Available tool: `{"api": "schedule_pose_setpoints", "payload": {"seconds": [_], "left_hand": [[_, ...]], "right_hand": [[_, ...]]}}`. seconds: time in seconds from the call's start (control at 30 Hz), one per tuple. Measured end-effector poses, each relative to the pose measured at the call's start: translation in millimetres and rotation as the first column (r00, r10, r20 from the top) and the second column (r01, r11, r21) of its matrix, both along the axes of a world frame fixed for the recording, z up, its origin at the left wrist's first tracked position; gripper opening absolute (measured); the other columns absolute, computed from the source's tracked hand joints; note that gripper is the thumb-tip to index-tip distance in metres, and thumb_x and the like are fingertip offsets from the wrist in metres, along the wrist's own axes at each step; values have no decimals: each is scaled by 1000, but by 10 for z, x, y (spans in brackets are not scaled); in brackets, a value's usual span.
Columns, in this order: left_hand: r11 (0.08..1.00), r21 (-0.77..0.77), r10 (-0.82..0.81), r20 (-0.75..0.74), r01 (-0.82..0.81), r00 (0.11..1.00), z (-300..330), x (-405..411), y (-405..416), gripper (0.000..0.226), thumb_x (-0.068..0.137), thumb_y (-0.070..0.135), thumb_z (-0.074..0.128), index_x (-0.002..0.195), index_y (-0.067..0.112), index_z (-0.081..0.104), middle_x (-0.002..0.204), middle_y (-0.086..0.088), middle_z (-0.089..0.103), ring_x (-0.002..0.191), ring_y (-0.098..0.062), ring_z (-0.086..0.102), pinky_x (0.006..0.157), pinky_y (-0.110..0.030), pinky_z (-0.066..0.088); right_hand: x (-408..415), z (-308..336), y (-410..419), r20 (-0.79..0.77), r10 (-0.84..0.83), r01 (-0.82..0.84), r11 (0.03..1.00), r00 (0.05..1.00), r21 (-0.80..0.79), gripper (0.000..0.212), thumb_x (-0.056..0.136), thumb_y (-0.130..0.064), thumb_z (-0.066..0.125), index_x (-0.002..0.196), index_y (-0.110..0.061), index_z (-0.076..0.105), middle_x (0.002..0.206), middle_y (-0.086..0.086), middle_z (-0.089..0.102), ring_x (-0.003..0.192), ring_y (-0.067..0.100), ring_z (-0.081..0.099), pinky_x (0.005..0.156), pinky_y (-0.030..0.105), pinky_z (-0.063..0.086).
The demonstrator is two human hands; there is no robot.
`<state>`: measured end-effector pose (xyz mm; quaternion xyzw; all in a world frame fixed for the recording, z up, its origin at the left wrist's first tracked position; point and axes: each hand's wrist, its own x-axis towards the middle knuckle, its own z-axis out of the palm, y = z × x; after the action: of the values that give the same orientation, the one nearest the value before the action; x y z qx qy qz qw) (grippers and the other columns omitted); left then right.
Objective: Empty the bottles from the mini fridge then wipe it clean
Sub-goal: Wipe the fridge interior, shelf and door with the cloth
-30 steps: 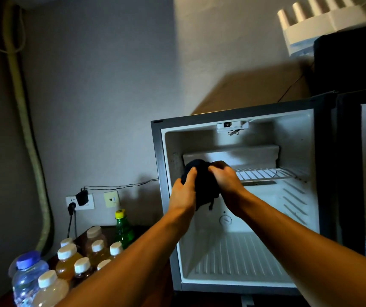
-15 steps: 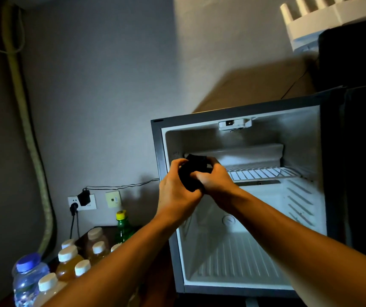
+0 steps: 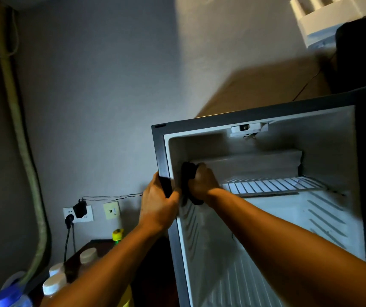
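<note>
bottles [image 3: 54, 284] part hidden by arm, cut at btm edge | fridge [image 3: 266, 218] cut off R | cloth [image 3: 187, 180] mostly under hand

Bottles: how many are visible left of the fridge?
5: a blue-capped bottle at the bottom-left corner, two white-capped bottles beside it, a beige-capped bottle further back, and a yellow-capped bottle nearest the wall. The left arm may hide others.

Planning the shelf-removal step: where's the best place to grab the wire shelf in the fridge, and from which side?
Probably the wire shelf's front bar, reached straight in through the open front of the fridge. That bar runs clear across the opening, the shelf lies flat, and nothing sits on it. The right hand with the dark cloth works at its left end, so take the middle or right.
</note>
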<state>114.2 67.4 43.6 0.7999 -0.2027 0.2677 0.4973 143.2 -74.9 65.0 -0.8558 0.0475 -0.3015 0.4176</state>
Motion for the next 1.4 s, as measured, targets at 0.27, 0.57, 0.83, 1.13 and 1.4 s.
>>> {"api": "schedule_pose_setpoints", "payload": {"seconds": [0.27, 0.57, 0.83, 1.13, 1.4], "left_hand": [[999, -30, -22, 149, 27, 989, -92, 45, -28, 25, 74, 38, 57, 90, 20, 56, 77, 0, 64, 71, -17, 64, 69, -44, 56], [991, 7, -137, 1, 137, 991, 0, -16, 78, 38, 71, 43, 56, 99, 18, 58, 84, -5, 69, 76, -22, 70, 70, -46, 60], [982, 34, -185, 9, 184, 983, -7, -215, 145, 37, 77, 36, 47, 105, 13, 55, 90, -10, 66, 83, -25, 68, 72, -43, 60], [987, -33, -152, 101, 156, 983, -3, -206, 163, 39, 80, 39, 40, 110, 23, 58, 99, -6, 66, 95, -21, 64, 80, -33, 57], [997, 77, 3, 121, -12, 993, 266, -149, -44, 71, 63, 32, 71, 125, 17, 38, 105, -11, 60, 91, -29, 64, 78, -46, 59]], "right_hand": [[-32, -84, -43, 277, 112, -142, 986, 954, 90, 28, 84, -18, 65, 108, -7, 57, 104, 11, 65, 97, 27, 63, 87, 42, 53], [-613, 12, 112, 295, 224, -259, 962, 929, 85, 23, 75, -18, 68, 94, -23, 55, 89, 1, 62, 86, 21, 62, 75, 37, 55], [-812, -65, 220, 333, 356, -447, 857, 873, 256, 27, 80, -11, 69, 103, -19, 57, 101, 13, 63, 96, 27, 65, 82, 44, 58], [-1008, -58, -92, 198, 518, -549, 819, 832, 165, 21, 82, -12, 63, 102, -16, 66, 91, 10, 68, 83, 20, 68, 71, 28, 56], [-528, 122, -192, 68, 19, -36, 963, 998, 267, 39, 86, -20, 67, 118, -13, 47, 113, 10, 61, 106, 29, 60, 88, 35, 49]]}}
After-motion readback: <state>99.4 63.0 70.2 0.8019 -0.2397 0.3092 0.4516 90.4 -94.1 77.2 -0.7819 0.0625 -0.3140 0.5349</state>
